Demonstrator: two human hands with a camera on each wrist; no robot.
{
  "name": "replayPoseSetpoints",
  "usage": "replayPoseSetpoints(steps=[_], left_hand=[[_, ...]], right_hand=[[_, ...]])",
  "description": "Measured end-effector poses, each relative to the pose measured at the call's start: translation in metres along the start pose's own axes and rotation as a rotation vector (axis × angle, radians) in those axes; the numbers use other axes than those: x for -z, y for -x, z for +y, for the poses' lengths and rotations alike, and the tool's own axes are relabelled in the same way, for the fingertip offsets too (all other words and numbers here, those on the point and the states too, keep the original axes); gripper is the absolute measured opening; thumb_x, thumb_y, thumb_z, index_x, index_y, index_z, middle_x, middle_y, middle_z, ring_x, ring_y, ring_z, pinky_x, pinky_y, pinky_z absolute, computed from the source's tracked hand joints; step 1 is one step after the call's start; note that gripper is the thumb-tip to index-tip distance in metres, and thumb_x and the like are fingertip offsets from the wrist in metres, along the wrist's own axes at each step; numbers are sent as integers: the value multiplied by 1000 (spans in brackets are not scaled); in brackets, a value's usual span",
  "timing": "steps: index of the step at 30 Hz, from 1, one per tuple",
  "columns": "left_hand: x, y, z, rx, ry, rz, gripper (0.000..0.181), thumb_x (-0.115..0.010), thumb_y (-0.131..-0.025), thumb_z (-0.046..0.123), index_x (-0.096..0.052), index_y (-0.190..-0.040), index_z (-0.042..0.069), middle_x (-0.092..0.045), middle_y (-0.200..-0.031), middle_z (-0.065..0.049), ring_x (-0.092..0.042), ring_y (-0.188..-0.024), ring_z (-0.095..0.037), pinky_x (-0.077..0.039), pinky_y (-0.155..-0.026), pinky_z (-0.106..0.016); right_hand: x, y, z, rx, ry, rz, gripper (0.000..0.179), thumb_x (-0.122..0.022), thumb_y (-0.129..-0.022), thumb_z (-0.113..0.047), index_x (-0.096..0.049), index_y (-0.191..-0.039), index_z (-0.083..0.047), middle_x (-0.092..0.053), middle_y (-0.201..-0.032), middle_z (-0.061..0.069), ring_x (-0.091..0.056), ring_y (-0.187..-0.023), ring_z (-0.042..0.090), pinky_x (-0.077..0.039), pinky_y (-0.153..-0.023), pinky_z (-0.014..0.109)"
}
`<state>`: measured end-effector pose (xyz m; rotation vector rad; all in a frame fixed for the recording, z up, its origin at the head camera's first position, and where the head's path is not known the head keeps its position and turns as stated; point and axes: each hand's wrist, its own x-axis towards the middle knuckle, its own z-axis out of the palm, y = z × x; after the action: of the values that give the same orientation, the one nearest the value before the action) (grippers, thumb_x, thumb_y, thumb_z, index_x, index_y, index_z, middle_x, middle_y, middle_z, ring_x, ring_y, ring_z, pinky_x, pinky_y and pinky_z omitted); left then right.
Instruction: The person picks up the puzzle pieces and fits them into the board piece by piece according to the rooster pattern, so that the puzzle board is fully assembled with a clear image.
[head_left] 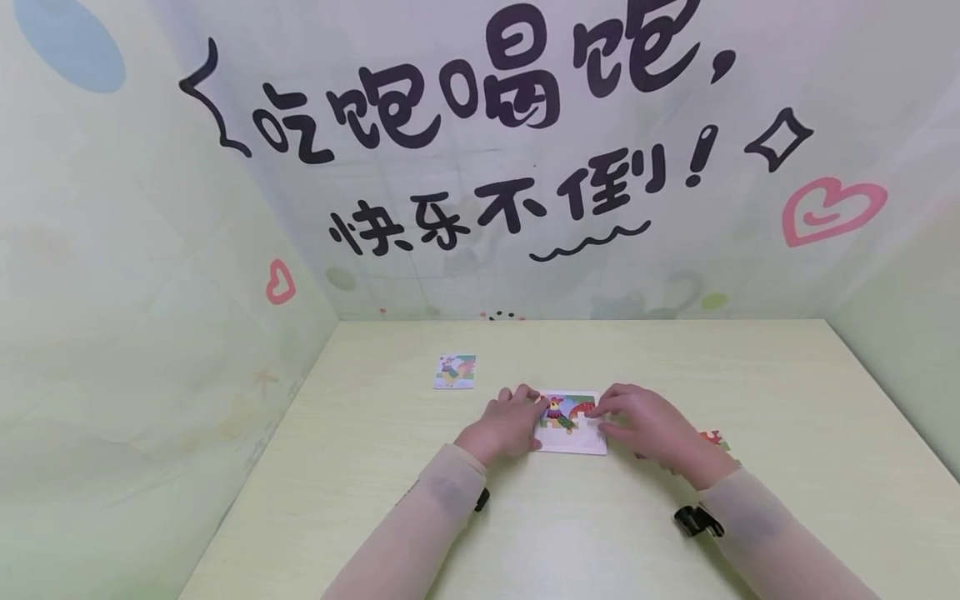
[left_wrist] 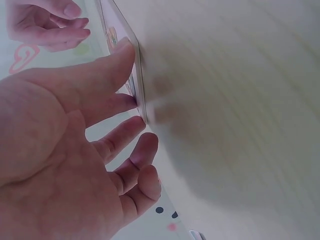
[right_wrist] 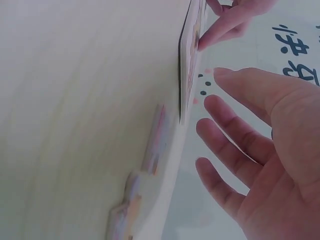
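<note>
A white-framed jigsaw puzzle board (head_left: 573,444) lies on the table with part of a colourful rooster picture filled in. My left hand (head_left: 510,423) grips its left side. In the left wrist view the thumb (left_wrist: 112,62) rests on the board's rim, the forefinger touches farther along, and the other fingers are loosely bent. Above the board's right side hovers my right hand (head_left: 645,421), fingers spread and slightly bent. The right wrist view shows no piece between its fingertips. Loose puzzle pieces (head_left: 712,436) lie partly hidden beneath the right hand and wrist.
A small square picture card (head_left: 454,372) with a rooster lies at the back left of the table (head_left: 300,517). Printed cloth walls (head_left: 465,283) stand behind the table and on both sides. In the right wrist view several loose pieces (right_wrist: 156,140) lie near the board.
</note>
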<state>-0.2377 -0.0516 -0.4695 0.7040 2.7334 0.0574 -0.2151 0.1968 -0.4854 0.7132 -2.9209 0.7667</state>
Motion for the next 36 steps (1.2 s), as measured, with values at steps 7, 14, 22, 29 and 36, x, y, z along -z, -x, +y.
replayPoseSetpoints(steps=[7, 14, 22, 29, 36], left_hand=[[0, 0, 0, 10, 8, -8, 73, -72, -96, 37, -41, -160, 23, -36, -162, -1, -40, -133, -25, -43, -108, -42], [-1, 0, 0, 15, 19, -6, 72, -73, -96, 37, -41, -160, 24, -36, -162, -1, -41, -133, -25, -43, -108, -42], [-2, -1, 0, -3, -4, -3, 72, -72, -97, 38, -41, -160, 23, -36, -162, -1, -41, -133, -25, -42, -108, -41], [-4, -3, -1, 0, -16, 4, 73, -73, -96, 38, -41, -160, 23, -36, -162, -2, -41, -135, -26, -42, -110, -43], [-6, -1, -1, -6, -1, 18, 74, -74, -95, 37, -41, -160, 23, -37, -161, -2, -41, -134, -26, -41, -109, -43]], right_hand=[[7, 7, 4, -23, -6, 23, 14, -78, -92, -15, -82, -105, -17, -71, -109, -4, -67, -104, 22, -56, -94, 49], [15, 14, 11, -49, -6, 55, 14, -80, -90, -14, -82, -103, -18, -71, -105, -5, -68, -99, 22, -57, -87, 46], [18, 20, 19, -69, -32, 67, 15, -80, -89, -13, -81, -103, -18, -71, -103, -6, -67, -95, 19, -57, -84, 44], [22, 23, 22, -98, -47, 40, 15, -78, -91, -14, -81, -105, -18, -72, -106, -5, -67, -97, 21, -57, -86, 45], [24, 27, 24, -101, -24, 63, 15, -78, -91, -14, -80, -105, -18, -72, -105, -6, -67, -96, 20, -57, -83, 42]])
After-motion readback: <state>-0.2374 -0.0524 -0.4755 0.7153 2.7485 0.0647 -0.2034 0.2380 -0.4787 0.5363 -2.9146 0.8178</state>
